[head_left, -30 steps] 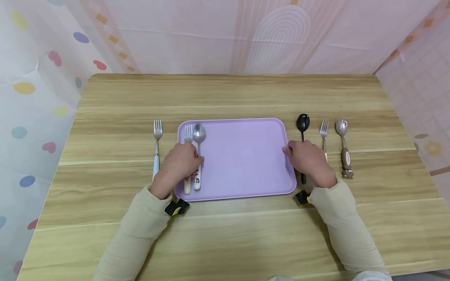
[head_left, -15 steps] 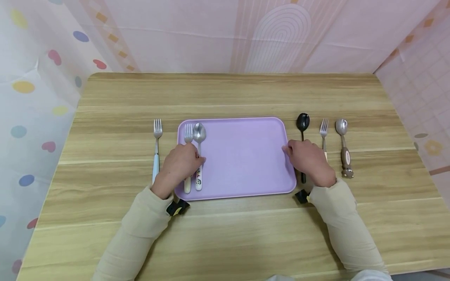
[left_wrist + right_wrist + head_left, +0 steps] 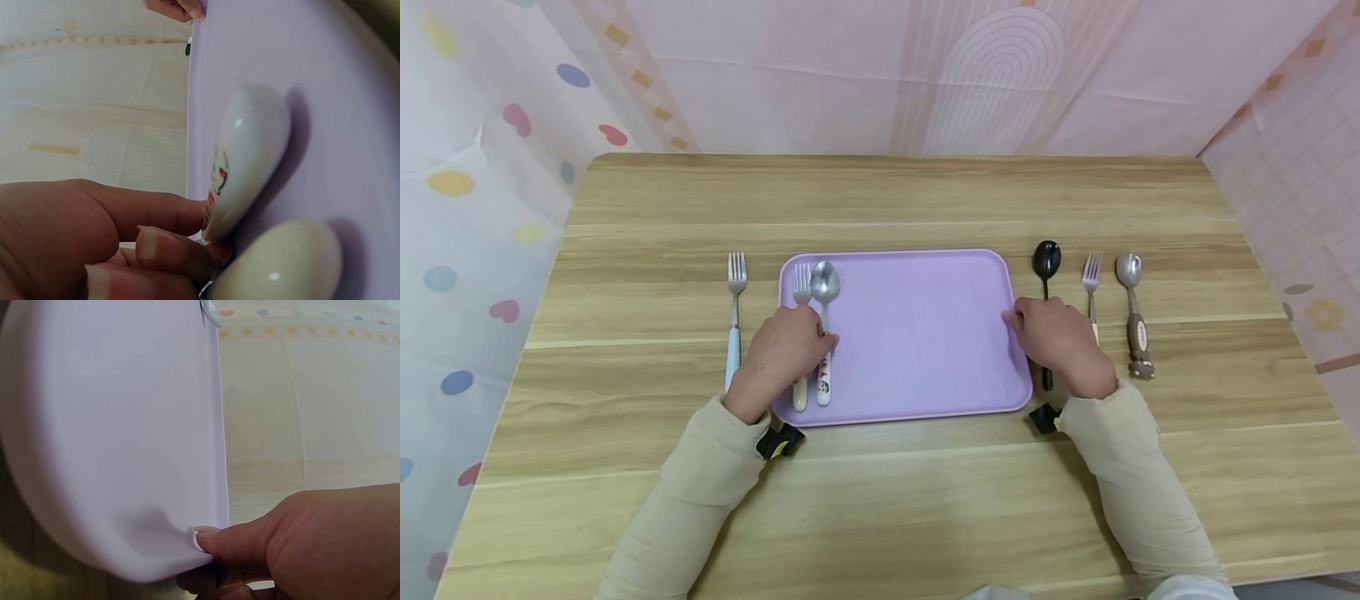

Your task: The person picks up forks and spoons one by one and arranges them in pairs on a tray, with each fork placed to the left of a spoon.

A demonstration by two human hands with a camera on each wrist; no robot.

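Note:
A lilac tray (image 3: 917,342) lies on the wooden table. On its left side, side by side, are a fork with a cream handle (image 3: 801,396) and a spoon with a white, picture-printed handle (image 3: 824,387). My left hand (image 3: 784,343) pinches the spoon's handle between thumb and fingers, covering the middle of both pieces. In the left wrist view the white handle (image 3: 256,131) sits close over the tray, with the cream handle (image 3: 281,265) beside it. At the tray's right edge, my right hand (image 3: 1054,335) grips the rim, thumb inside and fingers outside, as the right wrist view shows.
Left of the tray lies a fork with a light blue handle (image 3: 733,346). To the right are a black spoon (image 3: 1047,260), partly under the right hand, a small fork (image 3: 1092,275) and a spoon with a brown handle (image 3: 1138,333). A patterned curtain (image 3: 820,75) hangs behind the table (image 3: 910,500).
Early in this second, my left hand shifts the white-handled spoon slightly right, its handle end swinging a little away from the cream-handled fork. My right hand stays on the tray's rim.

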